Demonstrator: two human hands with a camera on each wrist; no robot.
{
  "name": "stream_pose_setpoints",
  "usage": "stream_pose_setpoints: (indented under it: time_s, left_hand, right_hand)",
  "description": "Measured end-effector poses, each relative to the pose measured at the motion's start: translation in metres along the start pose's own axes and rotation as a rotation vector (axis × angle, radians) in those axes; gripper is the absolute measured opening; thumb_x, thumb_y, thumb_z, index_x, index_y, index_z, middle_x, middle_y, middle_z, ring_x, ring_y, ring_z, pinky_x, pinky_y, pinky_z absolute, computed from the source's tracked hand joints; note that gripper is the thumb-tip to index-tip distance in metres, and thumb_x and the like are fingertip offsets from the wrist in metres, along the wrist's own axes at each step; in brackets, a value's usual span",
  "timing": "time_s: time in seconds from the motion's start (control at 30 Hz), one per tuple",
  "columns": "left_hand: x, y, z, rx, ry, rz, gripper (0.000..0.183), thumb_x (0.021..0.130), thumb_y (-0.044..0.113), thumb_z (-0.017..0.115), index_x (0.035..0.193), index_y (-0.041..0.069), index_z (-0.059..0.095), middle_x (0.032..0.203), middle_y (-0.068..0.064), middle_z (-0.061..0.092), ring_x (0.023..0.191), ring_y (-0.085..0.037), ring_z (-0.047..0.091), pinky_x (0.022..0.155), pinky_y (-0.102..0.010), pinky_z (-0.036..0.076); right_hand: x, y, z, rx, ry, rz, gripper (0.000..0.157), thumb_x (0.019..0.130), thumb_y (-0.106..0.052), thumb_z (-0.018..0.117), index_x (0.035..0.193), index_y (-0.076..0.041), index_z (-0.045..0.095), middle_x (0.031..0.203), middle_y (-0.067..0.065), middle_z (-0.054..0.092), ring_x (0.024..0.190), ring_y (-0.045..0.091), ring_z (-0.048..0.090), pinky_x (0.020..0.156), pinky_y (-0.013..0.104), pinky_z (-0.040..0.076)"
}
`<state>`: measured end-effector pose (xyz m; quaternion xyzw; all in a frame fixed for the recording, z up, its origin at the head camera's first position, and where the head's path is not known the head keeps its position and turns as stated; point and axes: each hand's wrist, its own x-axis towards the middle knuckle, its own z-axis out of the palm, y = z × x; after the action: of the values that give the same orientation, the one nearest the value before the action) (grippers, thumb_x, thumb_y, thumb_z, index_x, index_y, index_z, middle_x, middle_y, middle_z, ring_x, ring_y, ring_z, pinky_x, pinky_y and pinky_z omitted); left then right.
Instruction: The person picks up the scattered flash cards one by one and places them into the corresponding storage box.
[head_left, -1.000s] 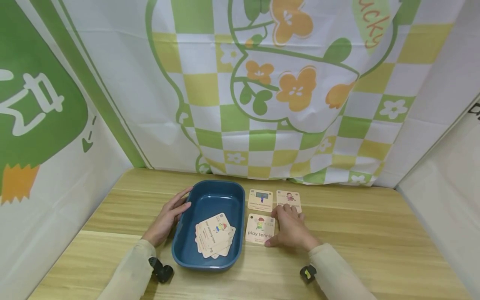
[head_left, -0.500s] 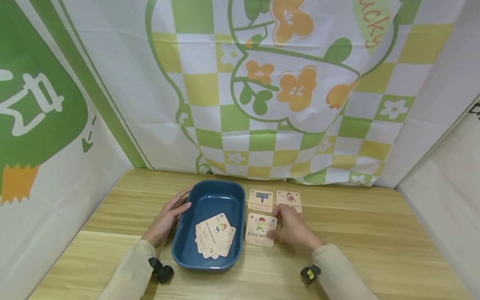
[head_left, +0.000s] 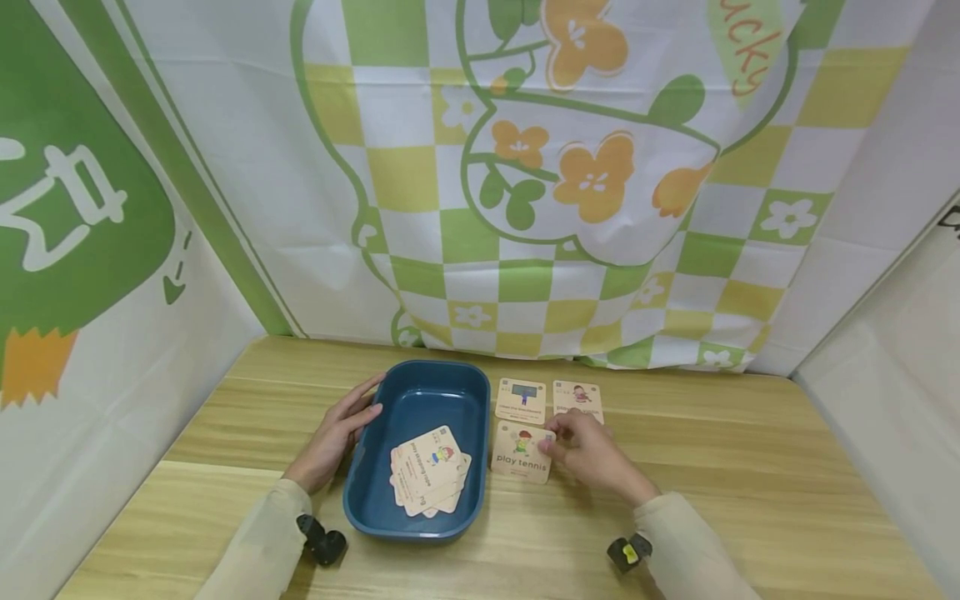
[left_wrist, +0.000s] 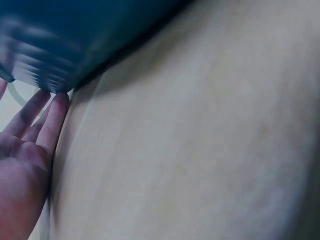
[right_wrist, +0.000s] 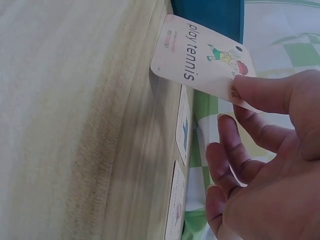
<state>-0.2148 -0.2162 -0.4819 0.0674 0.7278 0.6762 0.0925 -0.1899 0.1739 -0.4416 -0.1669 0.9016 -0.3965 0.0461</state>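
Observation:
My right hand [head_left: 588, 454] pinches the "play tennis" card [head_left: 521, 454] between thumb and forefinger at its upper right corner. In the right wrist view that card [right_wrist: 200, 60] is tilted, most of it raised off the table. Against the left side of a blue plastic tray [head_left: 420, 377] rests my left hand [head_left: 333, 437], thumb at the rim and fingers along the outer wall. The left wrist view has the fingertips [left_wrist: 59, 100] touching the tray's outside low down. Inside the tray lies a loose pile of cards [head_left: 429, 471], the top one turned sideways.
Behind the held card, a blackboard picture card [head_left: 521, 400] lies flat on the wooden table [head_left: 712, 467]. Right of it is another card [head_left: 577, 398], its lower edge partly covered by the right hand. A patterned cloth [head_left: 570, 317] hangs along the table's back edge.
The right hand has gripped the "play tennis" card by its corner and lifted it from the table. Tray, left hand and the other cards have stayed put.

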Motion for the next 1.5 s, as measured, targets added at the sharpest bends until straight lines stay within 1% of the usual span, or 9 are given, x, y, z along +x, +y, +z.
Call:
stream_pose_setpoints:
  time_s: [0.2, 0.4, 0.5, 0.6, 0.67, 0.93, 1.13, 1.33, 1.5]
  left_hand:
    - [-0.001, 0.0, 0.0, 0.004, 0.0, -0.003, 0.06, 0.106, 0.031, 0.054, 0.161, 0.02, 0.031, 0.165, -0.02, 0.022, 0.144, -0.039, 0.035, 0.097, -0.023, 0.044]
    - [-0.001, 0.001, -0.001, 0.006, -0.002, -0.009, 0.06, 0.106, 0.032, 0.054, 0.161, 0.022, 0.031, 0.165, -0.019, 0.022, 0.144, -0.038, 0.036, 0.098, -0.025, 0.043]
    - [-0.001, 0.0, -0.001, 0.007, -0.002, -0.004, 0.06, 0.106, 0.031, 0.053, 0.161, 0.021, 0.031, 0.165, -0.019, 0.023, 0.145, -0.038, 0.035, 0.097, -0.023, 0.043]
    - [-0.001, 0.001, -0.001, 0.007, -0.004, 0.003, 0.059, 0.107, 0.03, 0.053, 0.161, 0.019, 0.031, 0.165, -0.02, 0.022, 0.145, -0.039, 0.033, 0.096, -0.02, 0.043]
    - [-0.001, 0.001, -0.001, 0.005, -0.004, 0.007, 0.059, 0.107, 0.03, 0.053, 0.161, 0.019, 0.031, 0.165, -0.02, 0.022, 0.145, -0.039, 0.034, 0.095, -0.02, 0.044]
    - [-0.001, 0.002, 0.0, 0.001, -0.007, 0.006, 0.06, 0.107, 0.03, 0.053, 0.161, 0.019, 0.031, 0.165, -0.021, 0.022, 0.143, -0.04, 0.037, 0.094, -0.021, 0.046]
    - [-0.001, 0.002, 0.0, 0.002, -0.002, 0.001, 0.06, 0.107, 0.031, 0.053, 0.161, 0.019, 0.031, 0.165, -0.021, 0.022, 0.144, -0.04, 0.035, 0.094, -0.02, 0.045]
    - [-0.001, 0.002, 0.0, 0.004, -0.003, -0.004, 0.06, 0.107, 0.031, 0.053, 0.161, 0.02, 0.031, 0.165, -0.02, 0.023, 0.145, -0.039, 0.035, 0.094, -0.019, 0.044]
    - [-0.001, 0.001, 0.0, 0.005, -0.005, -0.003, 0.059, 0.107, 0.031, 0.053, 0.161, 0.02, 0.031, 0.165, -0.019, 0.023, 0.146, -0.039, 0.033, 0.095, -0.019, 0.044]
  right_hand:
    - [-0.003, -0.002, -0.003, 0.039, 0.02, 0.016, 0.003, 0.095, -0.01, 0.071, 0.097, -0.007, 0.071, 0.095, 0.001, 0.061, 0.093, 0.019, 0.055, 0.085, 0.04, 0.045]
    - [-0.006, -0.009, -0.015, 0.066, 0.045, -0.021, 0.005, 0.095, -0.009, 0.07, 0.096, -0.005, 0.07, 0.097, 0.004, 0.061, 0.111, 0.036, 0.057, 0.1, 0.056, 0.041]
    - [-0.008, -0.015, -0.023, 0.05, 0.056, -0.052, 0.006, 0.096, -0.011, 0.07, 0.096, -0.005, 0.069, 0.099, 0.005, 0.061, 0.109, 0.034, 0.057, 0.098, 0.054, 0.042]
    - [-0.01, -0.021, -0.03, 0.047, 0.066, -0.056, 0.006, 0.096, -0.012, 0.07, 0.096, -0.006, 0.069, 0.103, 0.007, 0.062, 0.1, 0.027, 0.054, 0.089, 0.048, 0.044]
    - [-0.01, -0.024, -0.034, 0.04, 0.078, -0.06, 0.005, 0.096, -0.012, 0.07, 0.096, -0.007, 0.07, 0.105, 0.007, 0.062, 0.1, 0.025, 0.054, 0.09, 0.047, 0.044]
    - [-0.009, -0.038, -0.045, 0.012, 0.117, -0.138, 0.004, 0.093, -0.01, 0.073, 0.095, -0.007, 0.071, 0.1, 0.005, 0.065, 0.096, 0.023, 0.056, 0.09, 0.052, 0.043]
    - [-0.003, -0.051, -0.038, 0.027, 0.115, -0.165, 0.005, 0.092, -0.009, 0.073, 0.095, -0.006, 0.071, 0.102, 0.005, 0.066, 0.097, 0.024, 0.057, 0.09, 0.053, 0.045]
    - [0.006, -0.069, -0.021, 0.075, 0.091, -0.178, 0.006, 0.094, -0.011, 0.072, 0.094, -0.006, 0.071, 0.097, 0.004, 0.063, 0.095, 0.028, 0.054, 0.086, 0.044, 0.042]
    - [0.013, -0.08, -0.005, 0.106, 0.081, -0.157, 0.006, 0.094, -0.013, 0.073, 0.095, -0.007, 0.072, 0.099, 0.003, 0.063, 0.098, 0.025, 0.054, 0.09, 0.049, 0.044]
